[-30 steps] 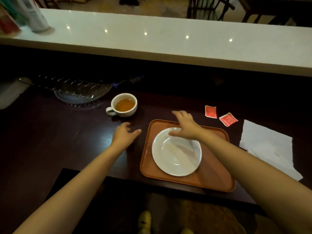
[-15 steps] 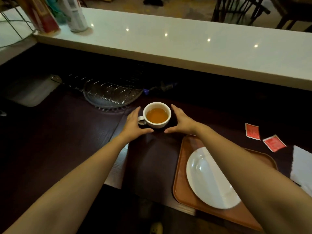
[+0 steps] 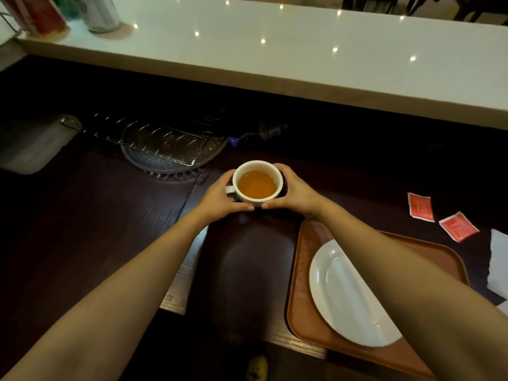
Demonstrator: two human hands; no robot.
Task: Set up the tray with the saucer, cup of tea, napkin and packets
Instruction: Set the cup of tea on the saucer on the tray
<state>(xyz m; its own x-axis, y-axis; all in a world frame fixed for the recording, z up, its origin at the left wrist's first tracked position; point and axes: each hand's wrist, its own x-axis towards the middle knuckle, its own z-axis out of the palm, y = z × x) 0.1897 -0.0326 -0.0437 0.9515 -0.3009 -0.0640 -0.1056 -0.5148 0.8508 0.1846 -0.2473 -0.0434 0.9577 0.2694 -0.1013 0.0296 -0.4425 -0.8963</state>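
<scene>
- Both hands cup 1 white cup of tea: the left hand curls around the handle side, the right hand wraps the opposite wall, thumbs nearly meeting at the near base.
- 1 cup, filled with amber tea, is at the dark counter, beyond the tray's far-left corner; I cannot tell whether it is resting or lifted.
- 1 brown tray lies near right, holding 1 white saucer; the right forearm hides part of both.
- 2 red packets lie on the counter beyond the tray's far-right side, just apart from each other.
- 1 white napkin is cut off by the right edge.
- 1 wire rack sits on a glass dish behind the cup, dim and hard to make out.
</scene>
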